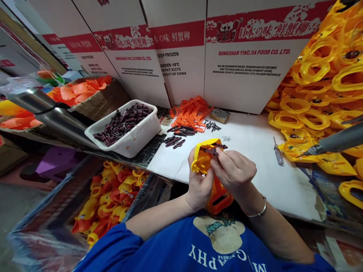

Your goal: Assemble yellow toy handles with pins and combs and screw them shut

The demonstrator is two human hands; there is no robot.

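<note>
Blue printed T-shirt [215,249], silver bracelet [259,211]

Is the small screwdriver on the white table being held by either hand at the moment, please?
No, the screwdriver lies alone on the table, right of both hands.

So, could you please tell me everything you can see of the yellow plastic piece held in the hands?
The yellow plastic piece is a glossy moulded shell with a curved, looped rim, held tilted above the white table edge. The left hand holds it from below and the side; the right hand presses a dark narrow part across its top. An orange plastic piece sits directly below it, between the hands. Whether the two are joined cannot be told.
</note>
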